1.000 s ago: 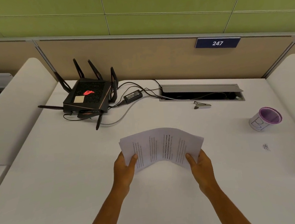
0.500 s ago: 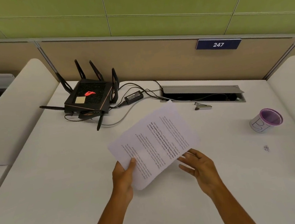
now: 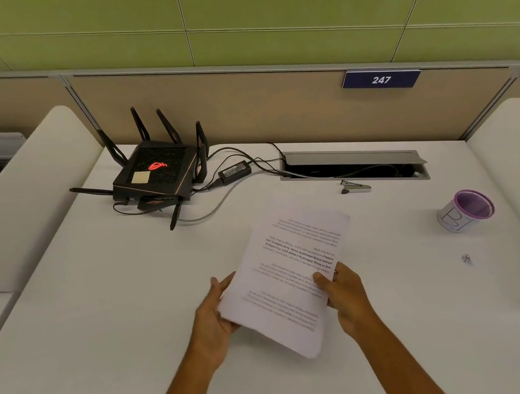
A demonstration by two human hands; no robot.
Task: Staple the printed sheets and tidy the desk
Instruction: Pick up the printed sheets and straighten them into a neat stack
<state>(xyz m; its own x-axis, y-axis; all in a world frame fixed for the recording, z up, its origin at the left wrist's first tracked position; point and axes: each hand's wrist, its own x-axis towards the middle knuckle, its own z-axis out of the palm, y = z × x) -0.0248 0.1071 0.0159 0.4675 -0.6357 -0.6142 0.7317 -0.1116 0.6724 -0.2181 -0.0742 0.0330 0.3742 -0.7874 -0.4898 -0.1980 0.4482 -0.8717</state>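
Fingers (image 3: 322, 277) of the right hand (image 3: 347, 296) pinch the right edge of the printed sheets (image 3: 287, 276), thumb on top, while the left hand (image 3: 214, 314) cups the lower left edge with its fingers curled underneath. The sheets sit at lower centre of the frame, held as one stack, tilted, with the text upside down to the wearer; whether the far end rests on the desk (image 3: 104, 304) cannot be told. No staple shows in the paper, so the stapling looks not yet done and the tidying is also left. The stapler (image 3: 356, 186) lies above the sheets, just beside the cable tray (image 3: 353, 165), with nothing between. A router (image 3: 156, 174) with trailing cables sits upper left, a purple-rimmed cup (image 3: 465, 210) at right, and a small scrap (image 3: 466, 259) below it.
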